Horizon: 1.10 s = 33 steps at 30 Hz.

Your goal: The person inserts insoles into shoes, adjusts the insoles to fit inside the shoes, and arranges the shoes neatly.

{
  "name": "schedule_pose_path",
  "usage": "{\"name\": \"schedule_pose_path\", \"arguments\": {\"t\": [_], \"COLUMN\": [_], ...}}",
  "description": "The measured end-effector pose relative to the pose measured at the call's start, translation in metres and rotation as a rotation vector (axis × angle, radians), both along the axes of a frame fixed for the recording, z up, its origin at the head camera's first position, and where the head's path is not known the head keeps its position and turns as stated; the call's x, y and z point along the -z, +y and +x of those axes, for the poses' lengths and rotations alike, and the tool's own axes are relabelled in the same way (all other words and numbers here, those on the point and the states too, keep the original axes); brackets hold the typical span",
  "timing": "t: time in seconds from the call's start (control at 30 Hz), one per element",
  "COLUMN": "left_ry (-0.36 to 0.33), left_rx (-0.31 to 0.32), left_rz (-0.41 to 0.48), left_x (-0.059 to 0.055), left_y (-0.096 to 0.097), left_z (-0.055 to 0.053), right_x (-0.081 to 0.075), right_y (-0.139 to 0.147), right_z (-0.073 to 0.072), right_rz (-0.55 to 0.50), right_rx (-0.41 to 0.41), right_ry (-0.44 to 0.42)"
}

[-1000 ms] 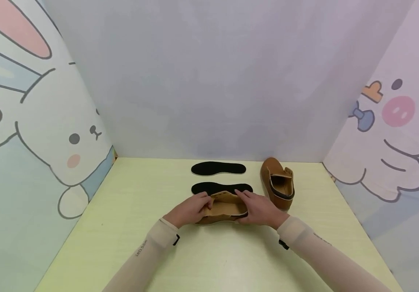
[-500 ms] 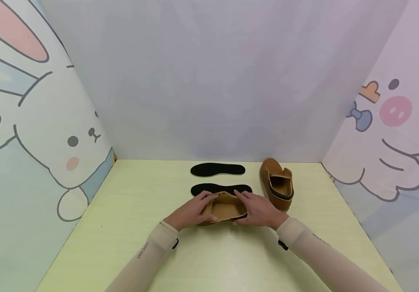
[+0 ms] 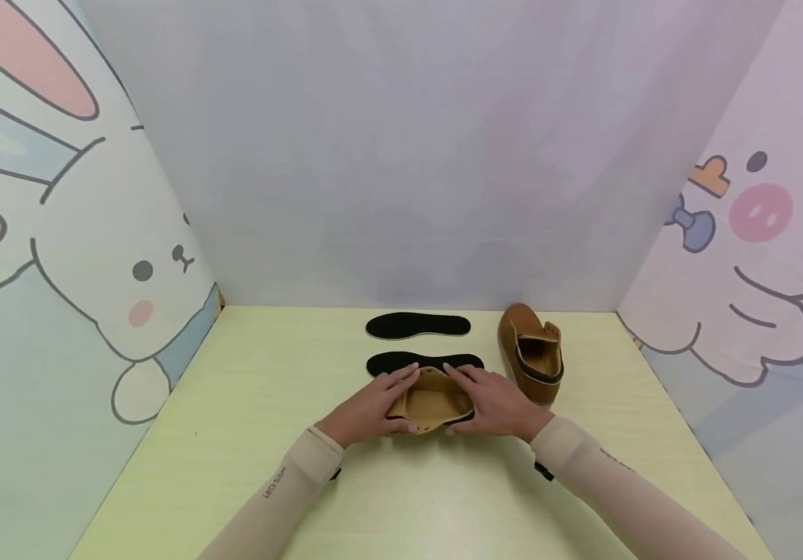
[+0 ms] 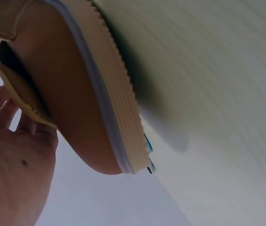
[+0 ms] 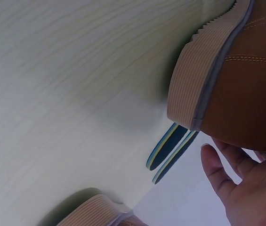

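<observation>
A brown shoe (image 3: 436, 406) with a tan lining sits between both hands in the head view, its toe to the left and its mouth spread wide. From the left, my left hand (image 3: 365, 411) grips the shoe's opening, thumb on the near flap and fingers on the far one. My right hand (image 3: 503, 406) holds the collar at the heel end, thumb near and fingers far. The left wrist view gives the shoe's side (image 4: 71, 94) and ribbed sole, with part of the left hand (image 4: 20, 155). In the right wrist view, the right hand's fingers (image 5: 215, 172) bend by the heel.
Just behind the held shoe lies a black insole (image 3: 426, 360), partly covered by the fingertips. Another black insole (image 3: 419, 325) lies farther back. The second brown shoe (image 3: 527, 327) stands at the right, toe toward the grey back wall (image 3: 408, 155). Printed walls flank the table (image 3: 268, 365).
My left hand has shifted from the tongue area to the shoe's two side flaps, and the opening is spread wider. My right hand stays at the heel end.
</observation>
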<state>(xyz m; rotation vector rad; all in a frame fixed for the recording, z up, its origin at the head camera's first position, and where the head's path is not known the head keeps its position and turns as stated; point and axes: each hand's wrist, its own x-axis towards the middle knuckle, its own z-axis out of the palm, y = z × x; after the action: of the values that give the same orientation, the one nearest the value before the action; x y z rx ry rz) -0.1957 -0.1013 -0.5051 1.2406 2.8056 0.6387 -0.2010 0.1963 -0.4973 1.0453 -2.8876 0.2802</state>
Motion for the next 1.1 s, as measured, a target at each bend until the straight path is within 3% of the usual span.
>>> {"name": "schedule_pose_path", "arguments": {"t": [0.37,0.77,0.93,1.1], "left_ry": [-0.029,0.04,0.046,0.04], "left_rx": [-0.017,-0.024,-0.013,-0.024], "left_rz": [-0.127,-0.224,-0.23,-0.256], "left_x": [-0.002,-0.005,-0.006,-0.005], "left_y": [0.003,0.012,0.014,0.018], "left_z": [-0.006,-0.014,-0.016,-0.018], "right_x": [0.0,-0.001,-0.008,-0.021], "right_y": [0.0,0.0,-0.002,-0.005], "right_z": [-0.002,-0.002,-0.003,-0.014], "right_rz": [0.016,-0.039,-0.059,-0.022], "right_rx": [-0.013,-0.019,-0.023,-0.039], "right_ry": [-0.002,-0.056,-0.067,-0.098]}}
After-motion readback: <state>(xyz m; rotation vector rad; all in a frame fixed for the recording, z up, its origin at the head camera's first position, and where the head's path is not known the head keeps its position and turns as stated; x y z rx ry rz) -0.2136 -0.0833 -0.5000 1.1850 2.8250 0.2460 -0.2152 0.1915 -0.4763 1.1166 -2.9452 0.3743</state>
